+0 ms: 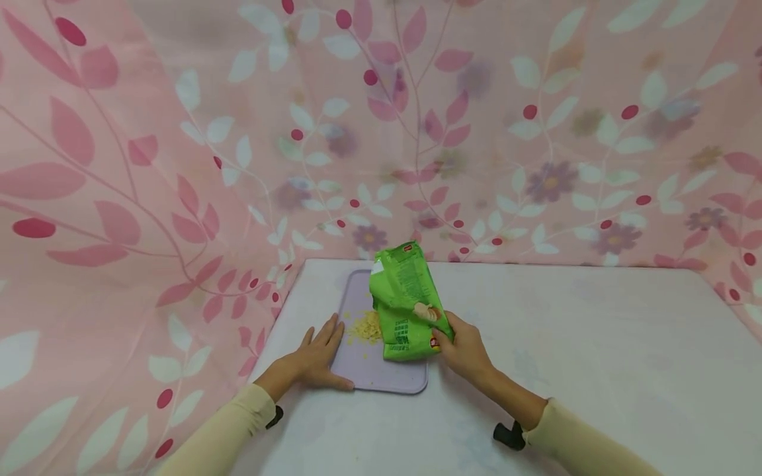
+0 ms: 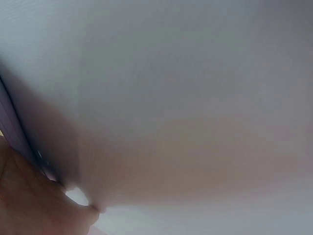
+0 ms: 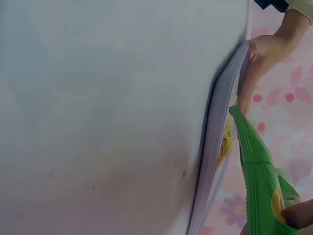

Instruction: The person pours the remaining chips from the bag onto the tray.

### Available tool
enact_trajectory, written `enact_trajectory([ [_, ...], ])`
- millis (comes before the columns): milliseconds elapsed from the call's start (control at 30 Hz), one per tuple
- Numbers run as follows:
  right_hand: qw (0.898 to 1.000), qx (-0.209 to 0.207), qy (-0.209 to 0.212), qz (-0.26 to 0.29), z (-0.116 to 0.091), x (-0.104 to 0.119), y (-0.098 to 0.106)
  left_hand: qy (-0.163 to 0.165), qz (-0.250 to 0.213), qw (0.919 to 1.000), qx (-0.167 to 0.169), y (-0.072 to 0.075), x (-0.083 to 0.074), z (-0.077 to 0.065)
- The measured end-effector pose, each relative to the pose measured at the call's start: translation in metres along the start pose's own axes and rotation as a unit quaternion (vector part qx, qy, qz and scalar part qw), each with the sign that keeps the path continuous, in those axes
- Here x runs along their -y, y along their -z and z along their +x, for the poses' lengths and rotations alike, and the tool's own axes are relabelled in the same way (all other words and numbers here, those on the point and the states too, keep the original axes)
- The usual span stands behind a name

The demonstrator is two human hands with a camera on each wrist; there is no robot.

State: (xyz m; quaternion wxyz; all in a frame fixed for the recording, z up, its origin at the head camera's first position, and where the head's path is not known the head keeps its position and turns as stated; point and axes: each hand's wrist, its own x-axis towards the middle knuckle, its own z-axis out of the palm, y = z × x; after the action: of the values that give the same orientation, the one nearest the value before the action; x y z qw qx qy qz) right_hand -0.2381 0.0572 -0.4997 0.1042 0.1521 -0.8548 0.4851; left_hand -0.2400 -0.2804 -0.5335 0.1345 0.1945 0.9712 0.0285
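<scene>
My right hand (image 1: pixel 467 345) grips a green snack bag (image 1: pixel 407 297) by its right edge, thumb on the printed face. The bag is held over a light purple tray (image 1: pixel 381 377) and hides part of it. Beside the bag, a small heap of pale yellow crumbs (image 1: pixel 366 327) lies on the tray, with loose bits around it. With fingers spread, my left hand (image 1: pixel 315 360) rests at the tray's left edge. From the right wrist, the bag (image 3: pixel 261 191) appears edge-on, its corner near the crumbs (image 3: pixel 226 142). Little but the table and part of the left hand (image 2: pixel 39 205) shows in the left wrist view.
The tray sits on a table with a white cloth (image 1: pixel 571 344). A few tiny crumbs (image 3: pixel 184 174) lie on the cloth near the tray. Pink floral fabric (image 1: pixel 417 132) hangs behind the table and along its left side.
</scene>
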Motion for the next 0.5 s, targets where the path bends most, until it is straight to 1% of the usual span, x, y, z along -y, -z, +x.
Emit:
enact_trajectory([
  [133,1.000,-0.003,-0.002,0.004,0.0013,-0.0007,-0.0002,-0.001,0.000,1.0000,-0.003,0.0013,0.0008,0.0005],
  [233,1.000,0.007,-0.016,0.002,0.0018,-0.0006,0.0004,-0.003,-0.004,1.0000,-0.005,0.0020,0.0011,0.0000],
  [333,1.000,0.010,-0.018,0.007,0.0022,0.0008,0.0022,-0.005,-0.007,0.9999,-0.008,0.0009,0.0017,-0.0001],
  [367,1.000,0.001,-0.014,0.016,0.0024,0.0015,0.0031,-0.007,-0.008,0.9999,-0.008,0.0001,0.0020,0.0000],
  [433,0.999,-0.039,0.005,0.035,0.0034,0.0039,0.0052,-0.012,-0.010,0.9998,-0.012,-0.0007,0.0021,0.0000],
  [500,0.995,-0.081,0.026,0.056,0.0045,0.0064,0.0064,-0.014,-0.009,0.9997,-0.015,-0.0013,0.0019,-0.0003],
])
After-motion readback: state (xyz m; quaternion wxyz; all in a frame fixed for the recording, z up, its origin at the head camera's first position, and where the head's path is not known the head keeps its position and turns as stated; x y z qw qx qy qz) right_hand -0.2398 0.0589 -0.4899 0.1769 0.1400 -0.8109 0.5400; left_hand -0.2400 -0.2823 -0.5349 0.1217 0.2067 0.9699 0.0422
